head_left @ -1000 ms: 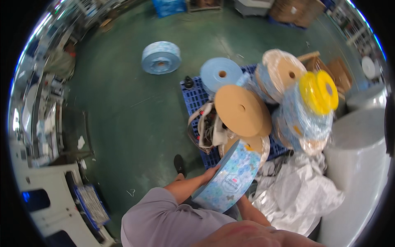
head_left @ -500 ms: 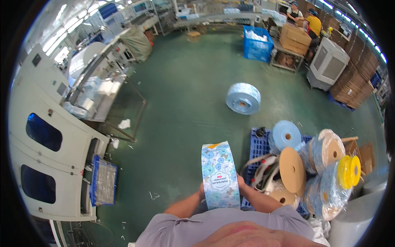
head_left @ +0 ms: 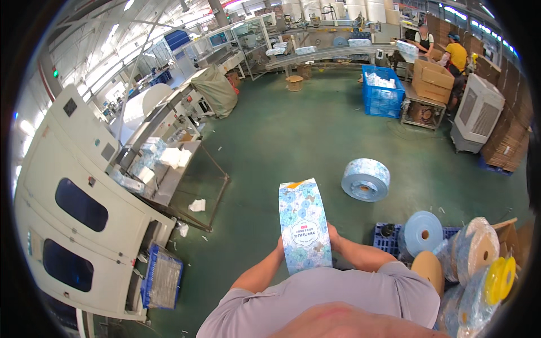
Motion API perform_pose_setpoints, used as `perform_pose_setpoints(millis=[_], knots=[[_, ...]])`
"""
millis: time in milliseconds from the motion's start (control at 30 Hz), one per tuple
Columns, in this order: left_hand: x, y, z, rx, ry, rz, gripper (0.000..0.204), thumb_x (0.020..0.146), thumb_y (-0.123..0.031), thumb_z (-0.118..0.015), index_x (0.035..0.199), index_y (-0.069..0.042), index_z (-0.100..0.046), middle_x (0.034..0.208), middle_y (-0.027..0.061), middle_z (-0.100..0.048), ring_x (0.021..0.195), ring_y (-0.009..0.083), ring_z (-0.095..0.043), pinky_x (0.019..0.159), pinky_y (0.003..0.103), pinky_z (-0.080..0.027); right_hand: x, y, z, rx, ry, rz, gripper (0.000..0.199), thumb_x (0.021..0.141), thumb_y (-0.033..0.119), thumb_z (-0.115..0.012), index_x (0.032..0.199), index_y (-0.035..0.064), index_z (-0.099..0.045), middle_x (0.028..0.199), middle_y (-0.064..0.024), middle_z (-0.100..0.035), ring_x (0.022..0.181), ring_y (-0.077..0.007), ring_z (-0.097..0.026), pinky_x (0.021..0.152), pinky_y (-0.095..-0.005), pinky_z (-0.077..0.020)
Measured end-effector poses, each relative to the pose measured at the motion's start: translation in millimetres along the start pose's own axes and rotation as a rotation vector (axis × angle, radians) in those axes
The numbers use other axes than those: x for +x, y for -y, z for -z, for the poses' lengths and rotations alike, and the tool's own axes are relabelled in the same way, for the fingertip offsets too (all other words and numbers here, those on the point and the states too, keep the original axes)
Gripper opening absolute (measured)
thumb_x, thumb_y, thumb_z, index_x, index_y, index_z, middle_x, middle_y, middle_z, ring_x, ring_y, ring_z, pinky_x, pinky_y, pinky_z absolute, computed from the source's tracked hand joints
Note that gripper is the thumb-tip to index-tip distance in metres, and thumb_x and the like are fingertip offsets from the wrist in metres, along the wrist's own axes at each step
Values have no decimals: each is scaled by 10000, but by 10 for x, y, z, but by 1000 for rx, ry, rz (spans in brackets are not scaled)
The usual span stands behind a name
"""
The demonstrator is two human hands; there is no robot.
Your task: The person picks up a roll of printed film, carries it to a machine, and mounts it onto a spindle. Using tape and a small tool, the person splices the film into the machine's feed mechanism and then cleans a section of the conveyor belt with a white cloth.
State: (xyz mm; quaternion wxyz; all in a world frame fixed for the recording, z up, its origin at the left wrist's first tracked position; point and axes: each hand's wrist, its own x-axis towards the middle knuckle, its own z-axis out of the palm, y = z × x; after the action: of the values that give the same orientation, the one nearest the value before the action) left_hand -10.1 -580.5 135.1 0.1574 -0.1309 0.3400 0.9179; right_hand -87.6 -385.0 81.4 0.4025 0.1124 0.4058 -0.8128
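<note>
The person is turning away from the blue plastic lattice pallet (head_left: 386, 238): compared with half a second ago, it is now sitting farther toward the lower right of the head view, and the cream-white metal machine cabinet (head_left: 84, 169) is filling more of the left side. For the work in hand, this is meaning that the wide blue floral-printed film roll (head_left: 304, 211) is being carried clear of the stacked stock, in front of the person's chest and above the green floor (head_left: 270, 141). Its printed outer band is facing upward, with an orange patch (head_left: 296, 184) showing at its far end. The bare left hand (head_left: 280, 248) is pressing against the roll's left side and the bare right hand (head_left: 335, 238) against its right side, so the two are clasping it between them, spread apart by its width; the fingertips are mostly hiding, so how far each hand is curling underneath cannot be told. A second floral-printed roll with a pale blue flat side (head_left: 366, 188) is lying on the floor ahead to the right, well apart from both hands, while a plain pale blue roll (head_left: 414, 228) is resting on the pallet
</note>
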Motion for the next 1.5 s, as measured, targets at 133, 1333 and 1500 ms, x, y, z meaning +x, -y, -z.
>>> perform_pose_setpoints(millis=[133, 1333, 1500], knots=[[953, -791, -234, 86, -68, -4, 753, 1152, -602, -210, 1628, -61, -428, 1585, 155, -551, 1406, 324, -581, 1205, 456, -455, 1058, 874, -155, -62, 18, 102, 597, 1181, 421, -282, 1510, -4, -543, 1387, -177, -681, 1206, -305, -690, 1077, -469, -554], [11796, -6562, -639, 202, 113, 281, 729, 1152, -584, -291, 1633, -57, -441, 1653, 137, -486, 1490, 296, -473, 1229, 437, -364, 9474, 9045, 615, 159, -162, 250, 578, 1182, 367, -275, 1577, -21, -441, 1509, -221, -582, 1337, -361, -597, 1178, -522, -471], [13486, -7372, -502, 208, 131, 288, 729, 1151, -586, -296, 1633, -58, -442, 1653, 137, -486, 1489, 296, -474, 1227, 437, -367, 10873, 10389, 633, 334, 248, -5, 622, 1176, 395, -236, 1591, -21, -438, 1546, -202, -575, 1372, -358, -572, 1213, -496, -423]])
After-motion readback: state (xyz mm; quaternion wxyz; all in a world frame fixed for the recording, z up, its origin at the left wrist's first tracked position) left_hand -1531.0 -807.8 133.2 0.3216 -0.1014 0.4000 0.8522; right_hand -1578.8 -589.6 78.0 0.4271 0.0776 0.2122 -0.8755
